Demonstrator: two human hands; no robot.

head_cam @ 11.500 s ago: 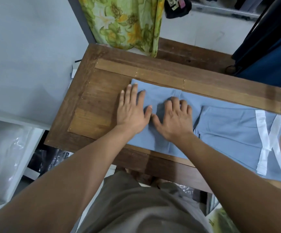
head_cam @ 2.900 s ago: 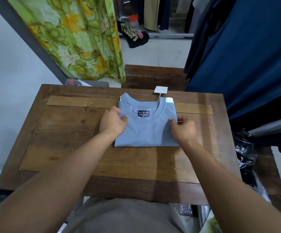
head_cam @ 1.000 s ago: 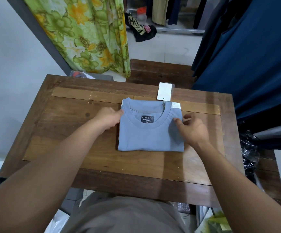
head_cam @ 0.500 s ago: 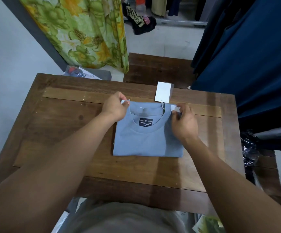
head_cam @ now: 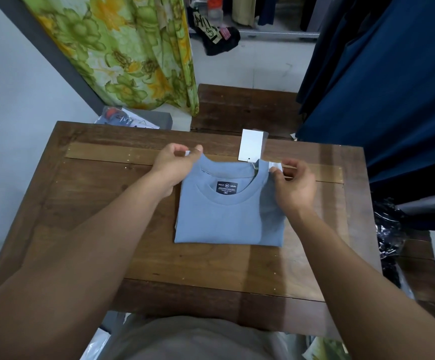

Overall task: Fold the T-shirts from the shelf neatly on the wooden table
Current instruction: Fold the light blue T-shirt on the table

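Both hands have climbed from the sides of the folded light-blue cotton T-shirt (head_cam: 226, 222) to its far corners, where the left hand (head_cam: 176, 166) and the right hand (head_cam: 295, 184) each pinch a white-edged corner between thumb and forefinger. It lies mid-way on the brown wooden table (head_cam: 102, 203), collar away from the person, length running toward the body, equally near both hands. A white paper hang tag (head_cam: 250, 146) rests just beyond the collar; a green floral curtain (head_cam: 122, 48) hangs well behind, blocking nothing.
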